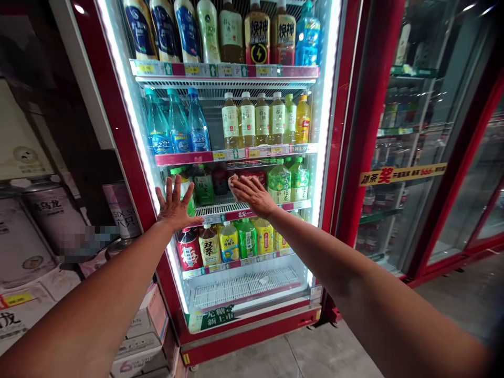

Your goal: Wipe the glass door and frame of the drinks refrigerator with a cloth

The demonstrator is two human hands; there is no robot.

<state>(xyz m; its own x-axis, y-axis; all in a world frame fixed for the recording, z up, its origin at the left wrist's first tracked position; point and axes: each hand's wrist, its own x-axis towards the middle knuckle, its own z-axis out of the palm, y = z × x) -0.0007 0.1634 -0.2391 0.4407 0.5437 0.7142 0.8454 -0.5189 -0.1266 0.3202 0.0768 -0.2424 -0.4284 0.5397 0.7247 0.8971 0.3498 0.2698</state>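
Note:
A tall lit drinks fridge [342, 105] with a red frame stands before me, its shelves holding rows of bottles. My left hand [175, 206] is spread, palm forward, at the left of the third shelf, seemingly flat on the glass front. Behind it, a green-capped bottle [189, 197] is partly covered. My right hand [252, 193] presses a crumpled light-brown cloth [235, 188] at mid-width of the same shelf; the palm side is hidden. Right of that hand are green tea bottles [279, 181]. Below both hands runs a row of colourful bottles [229, 241].
Large tins [51, 210] and stacked cartons [144, 320] crowd the left side. A second red-framed fridge [417, 231] with a yellow strip [403, 175] stands at the right. Grey tiled floor [275, 352] lies in front.

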